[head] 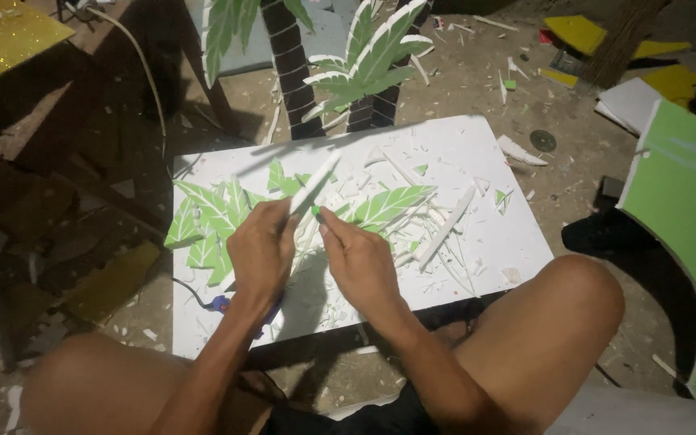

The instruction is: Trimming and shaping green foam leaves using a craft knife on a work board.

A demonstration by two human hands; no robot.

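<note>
Right now the left hand point(261, 250) is closed around a long white foam strip point(314, 184), which sticks up and away from the fist, tilted w/ a thin green edge. The right hand point(358, 259) is pinched shut on a small green-tipped tool point(316, 212), prob. a cutter, its tip touching the strip just above the left grip. Both hands hover over a white board point(477, 145) on the floor. Judging progress: several green-and-white leaf cutouts point(219, 213) lie done just left of the grip, another leaf piece point(388, 205) just right of it, w/ white offcuts point(445, 229) scattered beyond. So a good part looks cut already; the strip in hand seems mid-trim, and loose scraps are still uncleared. A finished foam palm point(364, 56) stands well past the board, a big green panel point(686, 201) far right.
</note>
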